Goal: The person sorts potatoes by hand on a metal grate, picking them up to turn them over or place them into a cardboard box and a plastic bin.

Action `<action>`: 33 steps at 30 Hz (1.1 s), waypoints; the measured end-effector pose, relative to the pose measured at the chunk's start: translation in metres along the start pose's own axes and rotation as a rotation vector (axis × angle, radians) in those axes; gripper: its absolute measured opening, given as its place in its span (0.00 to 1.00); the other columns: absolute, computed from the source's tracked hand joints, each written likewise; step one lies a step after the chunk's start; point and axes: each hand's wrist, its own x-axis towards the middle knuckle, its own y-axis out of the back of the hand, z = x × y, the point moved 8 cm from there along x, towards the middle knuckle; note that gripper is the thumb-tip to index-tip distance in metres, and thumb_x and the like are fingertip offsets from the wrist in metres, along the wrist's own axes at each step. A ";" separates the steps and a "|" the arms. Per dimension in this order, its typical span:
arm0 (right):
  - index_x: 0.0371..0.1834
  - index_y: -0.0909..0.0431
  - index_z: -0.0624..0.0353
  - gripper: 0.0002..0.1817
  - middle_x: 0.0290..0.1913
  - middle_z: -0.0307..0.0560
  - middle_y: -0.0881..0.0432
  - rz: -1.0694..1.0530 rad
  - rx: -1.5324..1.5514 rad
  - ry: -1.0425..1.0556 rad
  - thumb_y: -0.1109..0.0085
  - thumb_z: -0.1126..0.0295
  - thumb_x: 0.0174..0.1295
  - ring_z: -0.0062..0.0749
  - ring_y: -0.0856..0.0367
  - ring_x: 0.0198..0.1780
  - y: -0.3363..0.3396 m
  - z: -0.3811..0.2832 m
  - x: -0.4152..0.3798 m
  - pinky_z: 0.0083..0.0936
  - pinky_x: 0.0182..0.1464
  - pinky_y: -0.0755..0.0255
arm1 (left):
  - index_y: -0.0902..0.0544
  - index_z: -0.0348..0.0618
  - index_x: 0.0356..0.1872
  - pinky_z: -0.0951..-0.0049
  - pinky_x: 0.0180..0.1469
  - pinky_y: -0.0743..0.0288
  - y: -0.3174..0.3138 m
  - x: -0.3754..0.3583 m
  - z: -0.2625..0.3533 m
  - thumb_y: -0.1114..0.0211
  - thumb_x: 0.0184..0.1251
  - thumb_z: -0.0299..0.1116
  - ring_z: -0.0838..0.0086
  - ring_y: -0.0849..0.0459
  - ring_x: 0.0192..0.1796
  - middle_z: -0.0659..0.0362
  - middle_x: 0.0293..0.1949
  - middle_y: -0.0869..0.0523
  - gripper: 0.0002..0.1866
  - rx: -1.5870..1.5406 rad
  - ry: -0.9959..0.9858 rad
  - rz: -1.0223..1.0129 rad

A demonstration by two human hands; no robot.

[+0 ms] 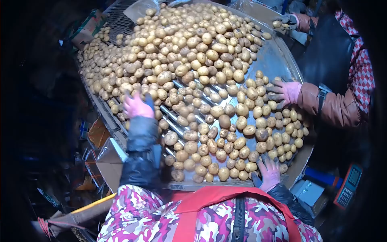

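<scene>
A large heap of potatoes (164,76) covers the sorting table, thickest at the far side. My left hand (139,107), in a pink and dark glove, reaches over the heap's left part. Its fingers are spread at the potatoes, slightly blurred, and I see nothing gripped. Near the front edge my right hand (269,174), gloved alike, lies with fingers stretched against the potatoes there. Between my hands, metal rollers (169,128) show through gaps among the potatoes.
Across at the right, a co-worker's gloved hand (287,92) rests by potatoes; their other hand (285,22) holds potatoes farther back. Bare metal table (272,54) shows at the upper right. A cardboard box (109,161) stands left, a keypad device (348,185) right.
</scene>
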 end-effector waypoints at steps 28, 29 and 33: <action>0.68 0.23 0.55 0.34 0.69 0.58 0.24 0.000 0.051 0.013 0.32 0.52 0.61 0.54 0.27 0.70 0.017 -0.003 0.007 0.62 0.75 0.41 | 0.18 0.58 0.70 0.31 0.76 0.41 0.030 -0.168 0.034 0.30 0.67 0.61 0.33 0.41 0.80 0.35 0.81 0.44 0.34 -0.025 -0.375 -0.585; 0.68 0.23 0.56 0.34 0.69 0.58 0.24 0.011 0.051 0.013 0.32 0.51 0.61 0.54 0.27 0.71 0.017 -0.003 0.007 0.63 0.75 0.41 | 0.17 0.58 0.69 0.31 0.77 0.42 0.027 -0.166 0.029 0.30 0.67 0.60 0.35 0.42 0.81 0.36 0.81 0.44 0.33 -0.012 -0.360 -0.621; 0.68 0.23 0.56 0.33 0.69 0.58 0.24 0.007 0.081 -0.010 0.33 0.51 0.62 0.54 0.27 0.71 0.014 0.001 0.003 0.63 0.75 0.41 | 0.19 0.58 0.71 0.35 0.79 0.45 -0.002 -0.107 0.008 0.37 0.73 0.63 0.35 0.44 0.82 0.33 0.80 0.41 0.33 0.013 -0.079 -0.591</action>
